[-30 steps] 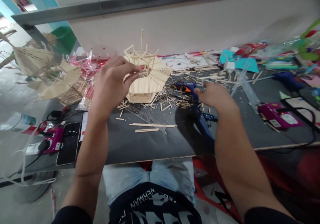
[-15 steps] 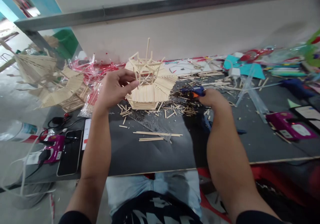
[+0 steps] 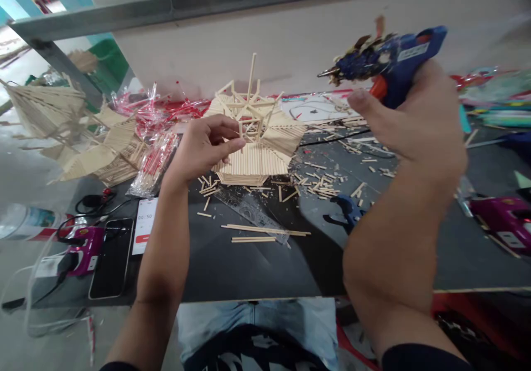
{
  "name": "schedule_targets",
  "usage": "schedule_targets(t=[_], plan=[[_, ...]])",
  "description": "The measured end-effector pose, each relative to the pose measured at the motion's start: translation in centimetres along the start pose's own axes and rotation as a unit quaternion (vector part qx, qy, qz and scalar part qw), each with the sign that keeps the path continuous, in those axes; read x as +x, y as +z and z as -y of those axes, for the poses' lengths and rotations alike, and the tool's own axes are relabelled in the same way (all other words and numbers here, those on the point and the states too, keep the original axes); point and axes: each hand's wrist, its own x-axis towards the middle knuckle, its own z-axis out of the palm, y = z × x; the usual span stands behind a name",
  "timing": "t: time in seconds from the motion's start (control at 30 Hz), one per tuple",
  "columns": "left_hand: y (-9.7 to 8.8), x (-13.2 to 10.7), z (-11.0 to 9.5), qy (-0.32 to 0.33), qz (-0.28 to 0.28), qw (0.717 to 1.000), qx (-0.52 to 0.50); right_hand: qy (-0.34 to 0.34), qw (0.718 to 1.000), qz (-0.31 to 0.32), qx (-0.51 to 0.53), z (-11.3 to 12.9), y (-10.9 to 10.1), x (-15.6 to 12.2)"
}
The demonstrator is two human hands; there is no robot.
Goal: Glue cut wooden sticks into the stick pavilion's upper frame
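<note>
A small house-like model built of thin wooden sticks (image 3: 254, 150) stands on the dark table (image 3: 257, 266). My left hand (image 3: 207, 147) pinches a short stick at the model's open frame, fingers closed on it. My right hand (image 3: 418, 119) is raised above the table and grips a blue hot glue gun (image 3: 390, 61), its nozzle pointing left toward the model, with bits of debris stuck round the tip.
Loose sticks and offcuts (image 3: 315, 186) litter the table, with a clear ruler (image 3: 249, 213) under longer sticks. At left lie stick panels (image 3: 99, 155), packets in red-and-clear wrap (image 3: 153, 158), two phones (image 3: 112, 257) and a magenta charger (image 3: 85, 244). Another magenta device (image 3: 504, 224) is right.
My right hand has taken the blue glue gun off the table and lifted it high to the right of the model. My left hand stays at the model's frame.
</note>
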Motion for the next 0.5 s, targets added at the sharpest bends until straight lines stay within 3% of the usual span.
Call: schedule_targets(t=[0.13, 0.33, 0.5], plan=[[0.4, 0.3, 0.3, 0.011, -0.009, 1.0, 0.024, -0.039, 0.997, -0.058, 0.043, 2.3, 1.8, 0.1], [0.7, 0.5, 0.8, 0.013, -0.025, 0.999, 0.046, -0.054, 0.998, -0.026, -0.027, 4.4, 2.2, -0.6], [1.4, 0.7, 1.2, 0.039, -0.037, 0.997, 0.05, -0.076, 0.996, 0.0, -0.043, 4.8, 2.1, -1.0]])
